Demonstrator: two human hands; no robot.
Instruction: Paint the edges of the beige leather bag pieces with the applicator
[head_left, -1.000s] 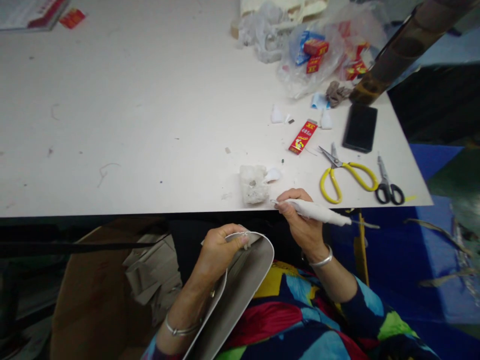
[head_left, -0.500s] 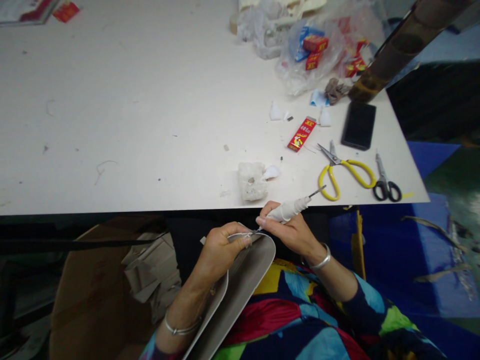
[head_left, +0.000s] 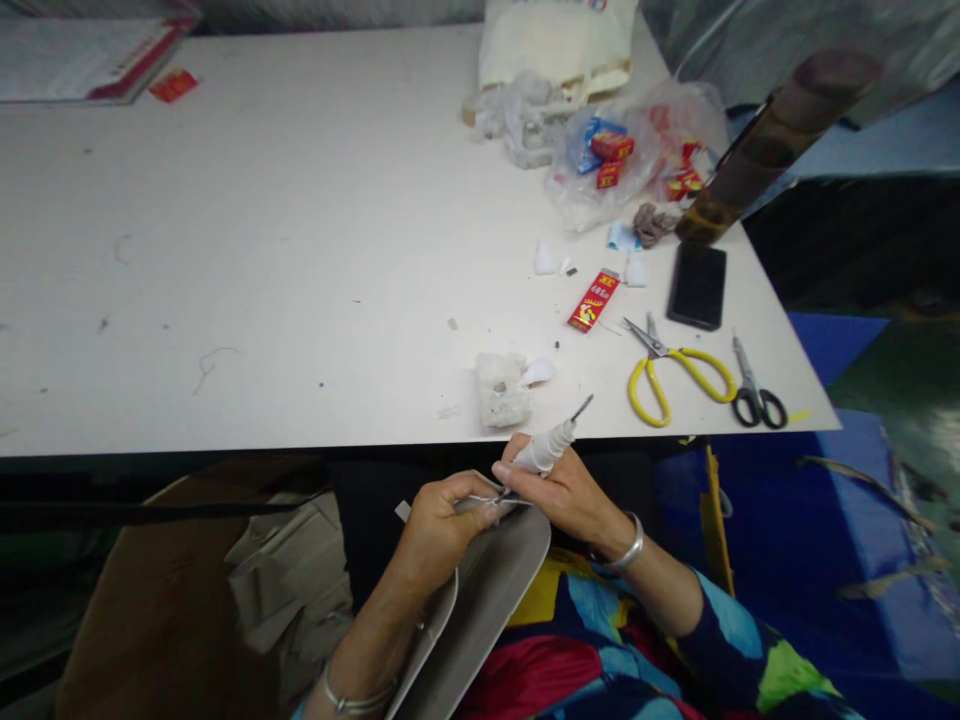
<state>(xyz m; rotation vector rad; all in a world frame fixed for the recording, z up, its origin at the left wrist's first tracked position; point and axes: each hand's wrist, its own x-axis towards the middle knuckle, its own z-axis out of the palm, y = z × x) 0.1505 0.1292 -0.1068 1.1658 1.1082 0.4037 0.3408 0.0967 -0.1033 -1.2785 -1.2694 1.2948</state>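
My left hand (head_left: 442, 525) pinches the upper edge of a grey-beige folded piece (head_left: 499, 590) that looks like a leather or bag panel with pale edges. In my right hand (head_left: 562, 495) is an awl (head_left: 546, 447) with a white wrapped handle; a thin metal shaft sticks out of its upper end. The awl's lower tip meets the panel's edge beside my left fingertips, and whether it pierces the material I cannot tell. On the table just beyond my hands sits a whitish translucent block (head_left: 499, 395) with a dark spot.
Yellow-handled scissors (head_left: 679, 372) and small black-handled scissors (head_left: 756, 390) lie at the table's right, near a black phone (head_left: 697, 287). A red packet (head_left: 594, 300) lies farther in. Behind stand a dark cylinder (head_left: 772, 145) and plastic bags (head_left: 600, 195). A cardboard box (head_left: 172, 590) is below left.
My right hand has tipped the awl more upright, its upper end swinging left. The camera view has tilted up, showing more of the table's far side. My left hand keeps its pinch.
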